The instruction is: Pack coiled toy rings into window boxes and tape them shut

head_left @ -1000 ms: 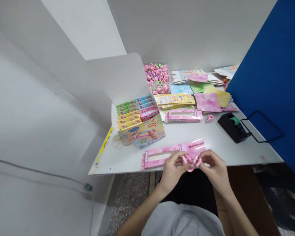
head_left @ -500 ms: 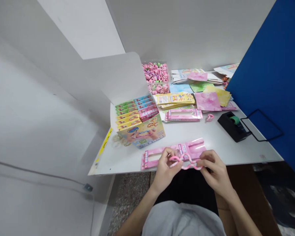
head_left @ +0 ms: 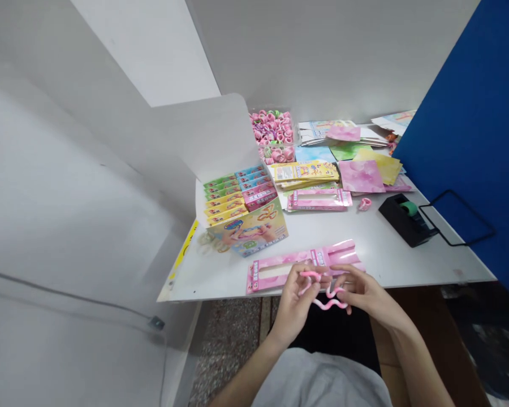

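Note:
My left hand [head_left: 296, 301] and my right hand [head_left: 367, 294] hold a pink-and-white twisty toy chain [head_left: 326, 295] between them, just off the table's near edge. The chain hangs in a wavy loop, each end pinched by one hand. Right behind my hands lies a flat pink cardboard package [head_left: 302, 264] with a cut-out window, on the white table [head_left: 377, 249].
An open display box [head_left: 244, 217] with colourful packs stands at the left. Behind it sits a clear tub of coiled toys [head_left: 272, 129], stacks of flat pink and yellow cartons [head_left: 318, 199], coloured cards [head_left: 360, 175], a loose pink coil [head_left: 363, 204] and a black tape dispenser [head_left: 402, 219]. A blue partition [head_left: 470, 124] bounds the right.
The chain was a tight coil between my fingers; it has been pulled apart into a long wavy strand, now drooping lower between my hands.

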{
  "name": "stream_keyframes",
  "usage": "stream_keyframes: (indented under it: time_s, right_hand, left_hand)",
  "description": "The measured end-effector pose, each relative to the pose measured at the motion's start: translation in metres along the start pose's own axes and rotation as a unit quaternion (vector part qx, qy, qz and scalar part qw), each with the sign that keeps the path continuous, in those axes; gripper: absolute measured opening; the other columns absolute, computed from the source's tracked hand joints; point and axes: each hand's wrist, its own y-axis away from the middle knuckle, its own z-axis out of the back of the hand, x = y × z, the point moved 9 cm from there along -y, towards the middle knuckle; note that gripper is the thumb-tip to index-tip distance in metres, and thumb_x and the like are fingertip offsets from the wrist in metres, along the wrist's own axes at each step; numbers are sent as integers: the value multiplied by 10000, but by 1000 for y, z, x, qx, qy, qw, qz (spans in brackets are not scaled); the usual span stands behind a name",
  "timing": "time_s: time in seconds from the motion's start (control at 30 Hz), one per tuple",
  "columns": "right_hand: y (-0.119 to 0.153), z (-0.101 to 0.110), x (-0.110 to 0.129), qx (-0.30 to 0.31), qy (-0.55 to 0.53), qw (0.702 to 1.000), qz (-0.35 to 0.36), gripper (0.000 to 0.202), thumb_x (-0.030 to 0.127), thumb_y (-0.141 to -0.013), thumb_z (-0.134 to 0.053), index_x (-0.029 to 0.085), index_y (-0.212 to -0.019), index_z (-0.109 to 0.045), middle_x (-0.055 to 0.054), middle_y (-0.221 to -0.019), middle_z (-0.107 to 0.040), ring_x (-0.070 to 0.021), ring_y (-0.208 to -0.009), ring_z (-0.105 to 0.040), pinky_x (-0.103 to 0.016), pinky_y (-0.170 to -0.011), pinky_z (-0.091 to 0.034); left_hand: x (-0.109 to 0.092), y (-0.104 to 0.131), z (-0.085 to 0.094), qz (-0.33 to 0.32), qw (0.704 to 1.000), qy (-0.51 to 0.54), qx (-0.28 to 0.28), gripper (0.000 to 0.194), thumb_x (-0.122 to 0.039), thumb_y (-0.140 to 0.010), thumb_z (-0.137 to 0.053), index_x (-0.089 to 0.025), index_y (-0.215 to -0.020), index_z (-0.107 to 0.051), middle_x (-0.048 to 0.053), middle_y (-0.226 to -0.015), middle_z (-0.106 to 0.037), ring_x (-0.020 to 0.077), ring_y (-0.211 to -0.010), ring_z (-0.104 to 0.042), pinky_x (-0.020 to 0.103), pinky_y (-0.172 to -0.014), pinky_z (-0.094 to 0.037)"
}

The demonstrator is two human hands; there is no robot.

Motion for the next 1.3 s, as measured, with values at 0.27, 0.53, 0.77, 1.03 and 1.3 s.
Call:
stream_keyframes:
  time_s: [0.27, 0.53, 0.77, 1.03, 1.3]
  right_hand:
    - [5, 9, 16, -58, 163, 982, 81, 195, 383, -944, -608, 207, -895, -676, -9, -808, -652, -128, -615, -640, -261, -602, -547]
    - [11, 34, 9, -42, -83, 996, -16, 287, 453, -812, -777, 193, -835, -657, 20, -574, -612, -128, -472, -572, -243, -471, -470]
    - [15, 53, 27, -79, -97, 991, 48, 414, 594, -731, -806, 196, -758, -695, 35, -618, -516, -79, -356, -425, -249, -336, -396]
    - [16, 60, 22, -121, 7, 992, 46, 397, 553, -865, -709, 189, -734, -623, 19, -637, -539, -112, -497, -533, -256, -487, -490]
    - [12, 45, 30, -188, 227, 949, 114, 279, 473, -942, -640, 207, -867, -683, -9, -767, -623, -145, -601, -603, -279, -580, -502]
  left_hand:
    - [-40, -1, 21, -221, 930, -283, -79, 247, -73, -912, -500, -227, -944, -690, 29, -938, -691, 165, -880, -679, 284, -774, -557]
    - [-50, -15, 29, -188, 901, -386, -57, 326, -76, -890, -451, -222, -987, -726, 42, -982, -736, 180, -939, -697, 301, -844, -554]
    - [-7, -32, 2, 102, 992, -42, 57, 104, -260, -800, -625, -177, -803, -688, 38, -783, -729, 212, -786, -730, 344, -803, -574]
    - [0, -24, -2, 133, 983, 93, 84, 466, -625, -722, -731, -194, -588, -617, 99, -775, -744, 304, -855, -728, 481, -881, -563]
    - [-10, -14, -13, 45, 974, -67, 213, 512, -721, -688, -779, -236, -840, -840, 70, -656, -689, 236, -799, -643, 429, -899, -509]
